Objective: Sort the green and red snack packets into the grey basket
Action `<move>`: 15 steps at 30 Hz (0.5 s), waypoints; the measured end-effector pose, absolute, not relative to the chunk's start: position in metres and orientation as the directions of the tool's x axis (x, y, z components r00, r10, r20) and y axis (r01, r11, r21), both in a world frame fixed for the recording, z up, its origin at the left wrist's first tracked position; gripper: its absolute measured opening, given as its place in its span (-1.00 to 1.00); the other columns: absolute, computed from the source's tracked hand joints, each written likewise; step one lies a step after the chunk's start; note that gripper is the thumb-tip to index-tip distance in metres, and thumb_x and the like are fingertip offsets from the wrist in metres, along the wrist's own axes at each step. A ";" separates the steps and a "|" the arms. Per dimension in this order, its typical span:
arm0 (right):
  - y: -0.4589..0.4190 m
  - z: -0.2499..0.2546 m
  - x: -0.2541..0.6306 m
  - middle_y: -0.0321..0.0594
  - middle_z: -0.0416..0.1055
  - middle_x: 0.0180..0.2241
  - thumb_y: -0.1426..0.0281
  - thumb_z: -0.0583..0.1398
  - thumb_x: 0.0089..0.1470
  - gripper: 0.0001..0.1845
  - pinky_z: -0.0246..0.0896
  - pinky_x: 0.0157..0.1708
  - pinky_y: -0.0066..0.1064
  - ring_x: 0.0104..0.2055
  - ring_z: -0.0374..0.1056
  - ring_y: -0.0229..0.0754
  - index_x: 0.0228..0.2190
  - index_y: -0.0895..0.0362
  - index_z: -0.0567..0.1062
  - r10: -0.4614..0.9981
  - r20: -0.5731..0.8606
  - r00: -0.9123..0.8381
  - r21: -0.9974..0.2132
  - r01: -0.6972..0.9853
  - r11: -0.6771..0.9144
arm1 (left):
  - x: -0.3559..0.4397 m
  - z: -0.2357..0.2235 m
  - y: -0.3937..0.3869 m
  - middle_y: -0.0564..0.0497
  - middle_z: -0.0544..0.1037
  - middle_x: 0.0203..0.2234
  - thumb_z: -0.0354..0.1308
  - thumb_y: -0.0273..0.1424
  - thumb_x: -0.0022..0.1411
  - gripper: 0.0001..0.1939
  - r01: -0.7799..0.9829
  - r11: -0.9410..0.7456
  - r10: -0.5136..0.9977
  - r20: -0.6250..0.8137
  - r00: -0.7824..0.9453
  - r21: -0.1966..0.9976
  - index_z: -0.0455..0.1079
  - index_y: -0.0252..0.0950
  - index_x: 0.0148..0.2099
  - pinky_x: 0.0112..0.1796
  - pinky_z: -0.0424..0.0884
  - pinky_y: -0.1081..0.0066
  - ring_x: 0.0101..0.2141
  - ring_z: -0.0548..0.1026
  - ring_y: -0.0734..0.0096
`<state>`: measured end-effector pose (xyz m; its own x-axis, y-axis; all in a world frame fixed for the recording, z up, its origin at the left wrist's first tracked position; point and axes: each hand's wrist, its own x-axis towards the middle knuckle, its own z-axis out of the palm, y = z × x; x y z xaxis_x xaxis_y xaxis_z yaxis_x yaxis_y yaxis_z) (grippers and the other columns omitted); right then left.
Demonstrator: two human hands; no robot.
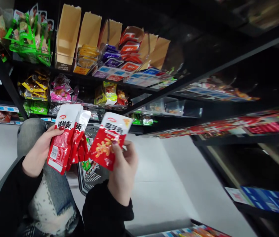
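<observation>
My left hand (37, 150) is closed round a small stack of red and white snack packets (66, 140), held upright with their backs showing. My right hand (124, 168) pinches a single matching red and white snack packet (109, 140), its front with yellow food printed on it tilted toward me. The two hands are close together, in front of my bent knee in ripped grey jeans (48, 197). Both arms wear black sleeves.
A dark shopping basket (90, 174) with goods sits on the pale tiled floor (169, 184) below the hands. Black store shelves (154, 89) run from left to right, stocked with cardboard display boxes (67, 36), green packs (28, 36) and other packets.
</observation>
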<state>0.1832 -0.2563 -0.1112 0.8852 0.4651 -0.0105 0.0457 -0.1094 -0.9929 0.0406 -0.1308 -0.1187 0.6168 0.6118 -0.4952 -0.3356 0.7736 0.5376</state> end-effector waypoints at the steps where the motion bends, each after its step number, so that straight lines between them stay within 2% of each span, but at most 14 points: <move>1: -0.254 -0.112 0.178 -0.35 0.34 -0.49 0.26 0.17 -0.03 -0.78 0.19 -0.51 -0.46 -0.52 0.28 -0.29 -0.45 0.09 0.23 0.535 -0.036 0.844 -0.993 0.032 -0.117 | 0.040 -0.118 -0.131 0.02 0.58 -0.47 0.22 -0.53 -0.18 -0.72 -0.341 0.773 0.612 -0.489 0.621 0.534 0.37 -0.30 -0.30 -0.30 0.49 0.33 -0.44 0.56 0.30; 4: -0.243 -0.112 0.159 -0.35 0.34 -0.51 0.26 0.15 0.00 -0.81 0.17 -0.49 -0.47 -0.51 0.26 -0.30 -0.44 0.10 0.26 0.673 -0.055 0.738 -0.990 0.046 -0.132 | 0.040 -0.118 -0.132 0.01 0.59 -0.47 0.23 -0.53 -0.19 -0.72 -0.356 0.766 0.623 -0.479 0.618 0.536 0.38 -0.30 -0.31 -0.27 0.50 0.29 -0.39 0.57 0.24; 9: -0.227 -0.113 0.138 -0.31 0.37 -0.44 0.31 0.09 0.08 -0.86 0.16 -0.36 -0.44 -0.39 0.27 -0.27 -0.40 0.12 0.34 0.719 0.008 0.695 -0.979 0.152 -0.137 | 0.039 -0.117 -0.132 0.01 0.59 -0.46 0.25 -0.53 -0.22 -0.70 -0.358 0.742 0.646 -0.462 0.608 0.567 0.39 -0.29 -0.32 -0.24 0.49 0.30 -0.32 0.57 0.21; 12: -0.224 -0.117 0.141 -0.29 0.36 -0.42 0.29 0.01 0.14 -0.79 0.14 -0.33 -0.42 -0.37 0.26 -0.26 -0.39 0.12 0.37 0.735 0.025 0.678 -0.965 0.210 -0.160 | 0.039 -0.117 -0.132 0.02 0.58 -0.46 0.24 -0.55 -0.23 -0.67 -0.313 0.741 0.633 -0.463 0.620 0.594 0.39 -0.29 -0.29 -0.25 0.48 0.33 -0.34 0.56 0.24; 15: -0.226 -0.122 0.151 -0.28 0.29 -0.45 0.25 -0.04 0.15 -0.67 0.11 -0.32 -0.40 -0.37 0.21 -0.24 -0.53 0.12 0.35 0.735 0.090 0.672 -0.914 0.349 -0.207 | 0.040 -0.118 -0.133 0.04 0.58 -0.46 0.24 -0.55 -0.23 -0.65 -0.279 0.738 0.626 -0.469 0.623 0.614 0.39 -0.28 -0.28 -0.32 0.47 0.38 -0.44 0.55 0.33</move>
